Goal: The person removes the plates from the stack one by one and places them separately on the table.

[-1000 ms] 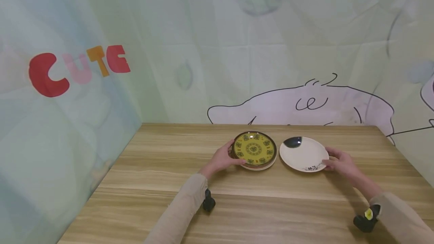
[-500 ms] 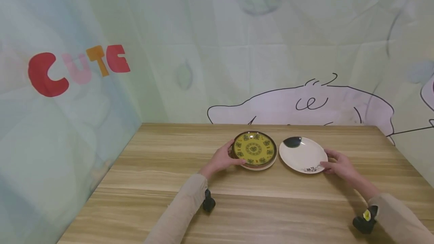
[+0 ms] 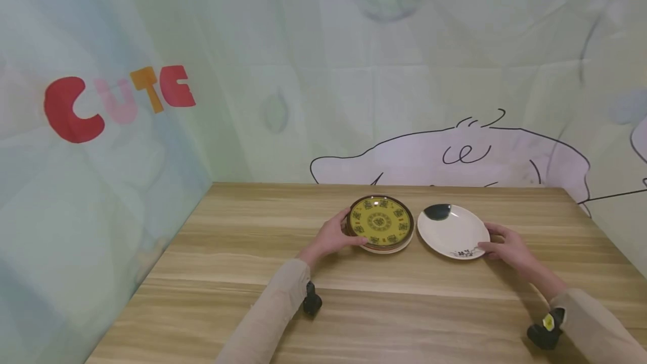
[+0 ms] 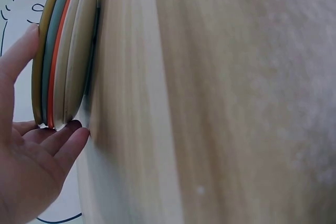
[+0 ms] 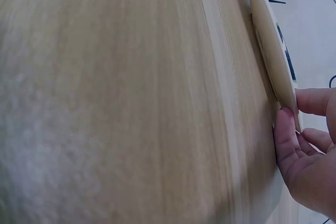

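In the head view a stack of plates (image 3: 380, 221) stands at the middle of the table, topped by a yellow patterned plate with a dark brown rim. My left hand (image 3: 333, 236) holds the stack at its left side, thumb on the top rim. The left wrist view shows its layers edge-on: a yellow plate (image 4: 45, 51), a blue-green plate (image 4: 55, 51), an orange-red one and cream ones, with my fingertips (image 4: 73, 142) against the edges. To the right, a white plate (image 3: 450, 232) with a dark patch and a floral print has its right rim pinched by my right hand (image 3: 507, 249), thumb above.
The wood-grain table (image 3: 394, 319) reaches back to a printed cloth backdrop (image 3: 283, 72). A narrow gap separates the white plate from the stack. Black wrist devices (image 3: 311, 300) sit under both sleeves, close over the tabletop.
My right hand has shifted slightly left with the white plate, whose right side now sits a touch lower in the head view. My left hand keeps its hold on the stack.
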`<state>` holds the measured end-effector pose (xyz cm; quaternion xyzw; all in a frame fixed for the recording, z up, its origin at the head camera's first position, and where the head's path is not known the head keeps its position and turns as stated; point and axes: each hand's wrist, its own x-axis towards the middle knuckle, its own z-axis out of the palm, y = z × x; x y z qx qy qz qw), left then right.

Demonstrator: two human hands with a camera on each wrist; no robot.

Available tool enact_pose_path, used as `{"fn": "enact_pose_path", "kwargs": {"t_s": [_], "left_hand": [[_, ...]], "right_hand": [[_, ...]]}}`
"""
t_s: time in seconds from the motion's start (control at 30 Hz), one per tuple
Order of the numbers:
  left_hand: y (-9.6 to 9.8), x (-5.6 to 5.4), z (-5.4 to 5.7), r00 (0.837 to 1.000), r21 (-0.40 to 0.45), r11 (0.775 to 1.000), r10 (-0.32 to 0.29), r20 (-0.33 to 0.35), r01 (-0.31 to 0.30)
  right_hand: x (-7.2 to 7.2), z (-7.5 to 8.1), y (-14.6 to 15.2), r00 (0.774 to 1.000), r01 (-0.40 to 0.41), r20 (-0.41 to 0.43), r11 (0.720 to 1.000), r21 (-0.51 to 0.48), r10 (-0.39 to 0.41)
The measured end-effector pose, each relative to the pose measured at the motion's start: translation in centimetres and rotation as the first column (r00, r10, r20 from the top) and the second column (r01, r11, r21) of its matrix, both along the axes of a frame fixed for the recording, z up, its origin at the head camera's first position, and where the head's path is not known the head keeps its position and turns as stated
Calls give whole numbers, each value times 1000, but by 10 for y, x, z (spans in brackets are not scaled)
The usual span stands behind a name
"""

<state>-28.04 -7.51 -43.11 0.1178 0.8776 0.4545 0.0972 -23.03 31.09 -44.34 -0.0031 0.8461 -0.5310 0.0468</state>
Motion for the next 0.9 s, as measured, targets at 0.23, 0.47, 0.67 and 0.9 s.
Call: {"fn": "enact_pose_path", "kwargs": {"t_s": [0.23,0.47,0.67,0.9], "left_hand": [[0,0,1,1000,8,1000,-12,6,12],[-1,1,4,1000,24,999,-24,15,23],[-2,2,5,1000,45,999,-25,18,24],[-2,1,2,999,54,998,-26,22,24]], "right_hand": [[-1,0,1,1000,0,-11,1000,6,0],[-2,5,4,1000,-8,-9,1000,17,8],[-6,13,9,998,-2,-69,993,115,10],[-11,25,7,997,4,-70,973,231,13]]}}
